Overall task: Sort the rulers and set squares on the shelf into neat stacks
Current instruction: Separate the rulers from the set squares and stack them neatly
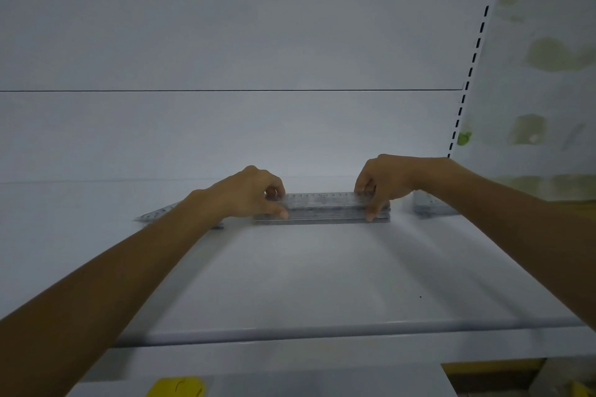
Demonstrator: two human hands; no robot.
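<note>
White back panel [225, 26] across the rear, with a slotted upright [477, 42] along its right edge. Below it, white shelf [322, 274] with a rounded front lip. Ruler stack [325, 206]: clear, lying flat and lengthwise near the back of the shelf. Left hand [248, 193]: gripping the stack's left end, thumb on the near edge, fingers curled over the far edge. Right hand [383, 180]: gripping the right end in the same way. Second clear stack [432, 206] just right of the right wrist, type not discernible. Clear angled piece [158, 213] left of the left wrist, partly hidden. Yellow tag [175, 387] at the bottom edge.
</note>
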